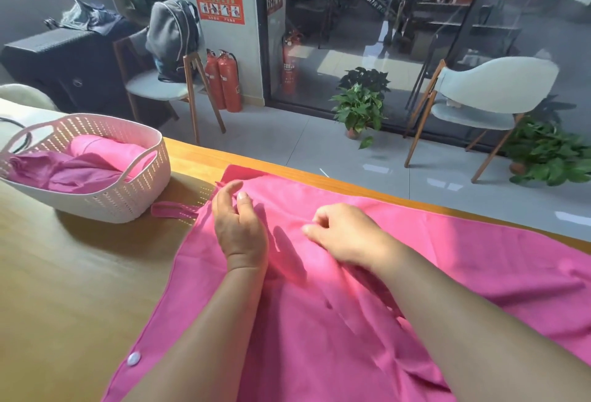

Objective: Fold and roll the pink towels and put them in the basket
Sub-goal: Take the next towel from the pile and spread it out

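Smoothing the pink towel point(367, 321) flat along the counter's point(64, 289) far edge for folding, my left hand point(240, 228) hovers relaxed, my right hand point(339, 235) pinches a crease.

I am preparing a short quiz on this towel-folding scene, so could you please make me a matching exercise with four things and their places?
Things:
1. basket
2. backpack
3. white snap button
4. fire extinguishers

Places:
A. on the near left edge of the spread pink towel
B. on the floor against the pillar
C. on the table, left of the spread towel
D. on a chair seat behind the table

Pairs: 1-C, 2-D, 3-A, 4-B
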`<state>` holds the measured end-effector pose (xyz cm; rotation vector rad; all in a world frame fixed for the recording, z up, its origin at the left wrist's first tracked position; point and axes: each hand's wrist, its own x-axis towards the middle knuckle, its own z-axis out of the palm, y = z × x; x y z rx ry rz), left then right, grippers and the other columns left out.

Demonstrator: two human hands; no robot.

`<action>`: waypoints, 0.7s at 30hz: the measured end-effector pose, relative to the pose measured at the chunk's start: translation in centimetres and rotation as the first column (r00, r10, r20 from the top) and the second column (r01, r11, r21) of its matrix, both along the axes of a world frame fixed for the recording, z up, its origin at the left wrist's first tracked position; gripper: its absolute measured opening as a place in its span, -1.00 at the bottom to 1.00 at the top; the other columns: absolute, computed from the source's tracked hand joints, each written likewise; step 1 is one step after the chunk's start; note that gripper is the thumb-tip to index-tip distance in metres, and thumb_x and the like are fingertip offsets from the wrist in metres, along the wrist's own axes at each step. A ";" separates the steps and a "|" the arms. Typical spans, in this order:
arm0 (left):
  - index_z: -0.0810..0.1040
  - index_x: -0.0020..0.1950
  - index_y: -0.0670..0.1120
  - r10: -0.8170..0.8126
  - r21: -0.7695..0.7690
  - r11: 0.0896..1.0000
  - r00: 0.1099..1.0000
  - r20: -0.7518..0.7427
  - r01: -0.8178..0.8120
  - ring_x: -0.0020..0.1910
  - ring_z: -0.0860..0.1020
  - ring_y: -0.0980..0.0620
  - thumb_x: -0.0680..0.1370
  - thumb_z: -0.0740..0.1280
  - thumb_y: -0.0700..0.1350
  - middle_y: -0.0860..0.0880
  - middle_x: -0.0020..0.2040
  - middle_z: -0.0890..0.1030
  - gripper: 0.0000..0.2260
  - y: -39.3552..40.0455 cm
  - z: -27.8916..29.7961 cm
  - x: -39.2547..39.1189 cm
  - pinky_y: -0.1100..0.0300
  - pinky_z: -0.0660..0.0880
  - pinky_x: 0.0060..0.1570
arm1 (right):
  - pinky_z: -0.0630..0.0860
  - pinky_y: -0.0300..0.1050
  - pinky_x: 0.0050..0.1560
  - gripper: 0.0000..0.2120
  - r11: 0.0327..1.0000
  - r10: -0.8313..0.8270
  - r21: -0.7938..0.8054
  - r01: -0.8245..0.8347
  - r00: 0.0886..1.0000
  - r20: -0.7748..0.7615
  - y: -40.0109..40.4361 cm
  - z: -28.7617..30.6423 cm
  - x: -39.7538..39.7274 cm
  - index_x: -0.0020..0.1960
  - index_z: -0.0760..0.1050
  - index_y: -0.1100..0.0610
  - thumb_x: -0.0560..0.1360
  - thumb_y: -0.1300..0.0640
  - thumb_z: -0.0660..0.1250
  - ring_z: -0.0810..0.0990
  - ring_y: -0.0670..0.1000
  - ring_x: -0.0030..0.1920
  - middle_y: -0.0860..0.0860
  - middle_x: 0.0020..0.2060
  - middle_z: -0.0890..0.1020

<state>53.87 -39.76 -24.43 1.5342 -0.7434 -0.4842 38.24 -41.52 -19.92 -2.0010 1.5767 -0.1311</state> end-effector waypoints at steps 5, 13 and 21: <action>0.50 0.18 -0.24 0.033 -0.037 0.999 0.997 0.075 -0.031 0.26 0.38 -0.14 0.50 0.12 -0.10 -0.06 0.13 0.41 -0.65 0.1 0.8 -0.9 -0.03 0.26 0.35 | 0.31 -0.13 -0.22 -0.68 0.994 -0.109 -0.037 0.107 0.994 -0.030 -2.1 0.8 0.1 -0.19 0.47 0.17 0.64 0.03 0.17 0.51 0.13 -0.09 0.12 -0.15 0.56; 0.53 -0.30 -0.18 -0.077 0.107 0.993 0.971 0.225 0.053 -0.07 0.43 -0.15 0.32 0.16 -0.41 -0.12 -0.18 0.45 -0.79 -0.1 -0.2 -1.1 0.21 0.25 -0.03 | 0.36 0.03 0.23 -0.45 0.977 0.013 -0.205 -0.060 0.975 -0.223 2.8 0.6 1.3 0.31 0.38 -0.06 0.38 -0.23 0.30 0.40 0.09 0.29 0.00 0.20 0.40; 0.54 -0.08 -0.14 -0.167 0.216 0.972 0.919 0.358 0.092 -0.07 0.52 -0.15 0.41 0.24 -0.30 -0.07 -0.16 0.54 -0.84 -0.9 -0.5 -1.1 -0.05 0.44 0.00 | 0.45 -0.08 -0.02 -0.81 0.923 -0.277 -0.337 0.187 0.930 -0.242 -1.1 0.3 -1.1 0.09 0.57 0.07 0.60 0.08 0.21 0.60 0.19 0.11 0.11 0.05 0.66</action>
